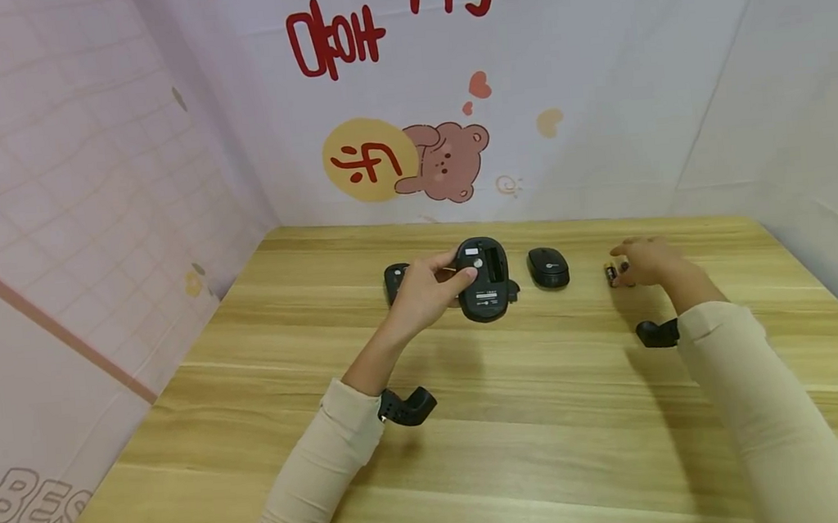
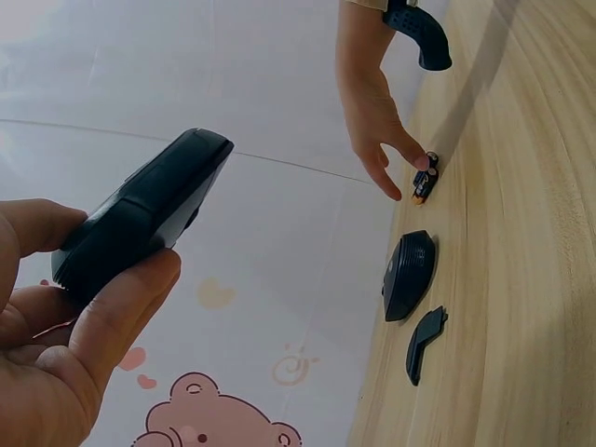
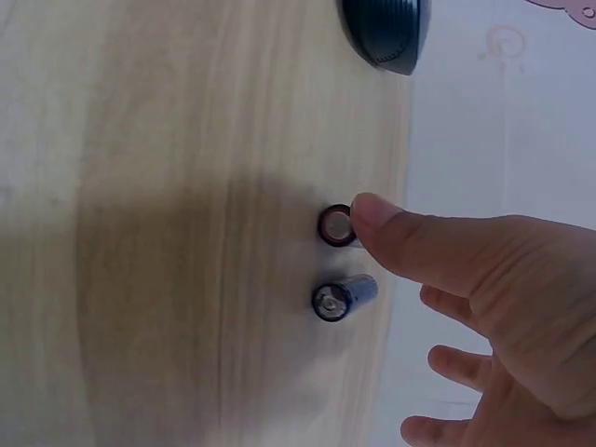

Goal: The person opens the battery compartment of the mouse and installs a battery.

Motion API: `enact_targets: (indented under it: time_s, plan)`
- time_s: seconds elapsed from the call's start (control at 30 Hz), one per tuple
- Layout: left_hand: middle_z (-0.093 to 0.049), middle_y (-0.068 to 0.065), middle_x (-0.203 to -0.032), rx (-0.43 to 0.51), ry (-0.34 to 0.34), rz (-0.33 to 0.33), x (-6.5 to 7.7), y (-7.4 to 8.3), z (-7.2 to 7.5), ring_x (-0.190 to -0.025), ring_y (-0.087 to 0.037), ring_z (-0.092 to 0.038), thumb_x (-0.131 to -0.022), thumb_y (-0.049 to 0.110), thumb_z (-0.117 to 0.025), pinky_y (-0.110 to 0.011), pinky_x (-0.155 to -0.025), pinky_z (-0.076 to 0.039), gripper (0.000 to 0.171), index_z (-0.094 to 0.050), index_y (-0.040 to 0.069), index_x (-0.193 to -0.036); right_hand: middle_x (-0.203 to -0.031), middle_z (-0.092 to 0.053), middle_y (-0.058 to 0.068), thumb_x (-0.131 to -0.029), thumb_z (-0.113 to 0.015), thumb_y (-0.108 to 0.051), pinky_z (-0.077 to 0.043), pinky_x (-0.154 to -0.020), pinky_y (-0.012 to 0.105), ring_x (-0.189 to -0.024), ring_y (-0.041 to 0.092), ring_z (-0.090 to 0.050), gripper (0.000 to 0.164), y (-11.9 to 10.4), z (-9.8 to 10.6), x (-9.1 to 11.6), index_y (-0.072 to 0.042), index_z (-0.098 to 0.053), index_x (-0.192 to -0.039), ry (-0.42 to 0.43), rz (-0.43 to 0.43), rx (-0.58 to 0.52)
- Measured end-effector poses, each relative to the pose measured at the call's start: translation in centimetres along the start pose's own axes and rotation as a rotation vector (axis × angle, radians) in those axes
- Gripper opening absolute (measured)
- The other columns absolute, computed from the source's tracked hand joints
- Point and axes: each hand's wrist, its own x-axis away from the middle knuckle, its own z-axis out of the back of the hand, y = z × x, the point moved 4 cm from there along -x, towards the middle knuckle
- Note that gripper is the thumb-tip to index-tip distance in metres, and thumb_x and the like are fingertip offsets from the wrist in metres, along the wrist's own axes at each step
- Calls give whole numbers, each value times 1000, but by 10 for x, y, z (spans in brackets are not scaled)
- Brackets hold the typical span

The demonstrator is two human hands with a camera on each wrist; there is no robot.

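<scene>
My left hand [image 1: 425, 294] grips a black computer mouse [image 1: 484, 297] above the table. The mouse's underside faces me, with its battery compartment uncovered. In the left wrist view the same mouse appears from its side, thumb below it and fingers on the other side. My right hand [image 1: 648, 261] is low at the table's right side, over two small batteries [image 1: 610, 273]. In the right wrist view the thumb tip overlaps the edge of one battery [image 3: 336, 225], while the second battery [image 3: 343, 298] lies beside it. The other fingers are spread apart.
Another black mouse [image 1: 548, 268] rests on the wooden table [image 1: 521, 434] between my hands. A dark battery cover [image 2: 426, 343] lies near it, partly hidden behind the held mouse in the head view. Behind my left hand is a black object [image 1: 394, 278]. A printed wall sheet [image 1: 558, 53] borders the back.
</scene>
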Motion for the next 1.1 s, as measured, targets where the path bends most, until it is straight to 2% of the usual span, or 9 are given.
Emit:
enact_targets:
  time_s: [0.1,0.23,0.4,0.57,0.67,0.87,0.93,1.1]
  plan:
    - [-61,-14,-104,11,1,-5,1,0,0,-86,-20,-64,-91,10,-59,-30,-65,-57,44,-48,6,-134,-139,-19,37,-86,-66,-28,-21,-90,74,-119,63,-12,68,-1,-3,0,8,-37,-136,-9,-16,-29]
    - [-61,-14,-103,24,-7,-19,1,0,-2,-86,-20,-64,-91,8,-59,-31,-65,-57,44,-49,6,-134,-136,-23,40,-86,-66,-28,-18,-94,73,-119,63,-15,67,1,-7,0,9,-38,-134,-7,2,-16]
    - [-62,-14,-103,16,-7,-16,1,1,-1,-85,-20,-64,-91,8,-59,-30,-65,-57,43,-50,6,-133,-130,-32,40,-85,-67,-24,-16,-99,67,-117,60,-26,59,2,-10,-4,11,-46,-128,38,56,29]
    - [-61,-15,-106,17,-14,-6,1,1,-2,-87,-21,-64,-91,10,-59,-30,-65,-57,44,-49,8,-134,-128,-35,40,-84,-68,-22,-21,-98,67,-115,61,-27,57,0,-12,-5,12,-47,-126,64,56,28]
    - [-61,-17,-108,14,-24,-6,4,7,-2,-88,-22,-63,-92,8,-58,-30,-65,-57,43,-49,5,-134,-127,-39,39,-84,-68,-22,-24,-96,67,-114,61,-29,57,-1,-13,-4,12,-47,-125,89,52,22]
    - [-61,-19,-105,-11,-27,-7,16,26,-2,-87,-22,-64,-92,3,-56,-31,-67,-57,43,-46,-2,-134,-123,-45,36,-85,-64,-15,-38,-87,63,-107,54,-42,56,-8,-9,-1,11,-42,-128,180,53,-90]
    - [-61,-19,-106,-8,-26,-6,16,26,-3,-87,-22,-64,-92,3,-56,-31,-67,-57,43,-46,-1,-134,-123,-45,35,-86,-63,-14,-39,-85,62,-107,53,-44,56,-13,-7,1,12,-38,-129,218,54,-149]
    - [-61,-18,-110,2,-26,-1,7,11,-5,-89,-22,-63,-92,7,-58,-30,-66,-56,43,-48,3,-134,-118,-50,35,-87,-63,-10,-40,-84,59,-104,50,-48,57,-30,-3,9,12,-31,-129,275,79,-302]
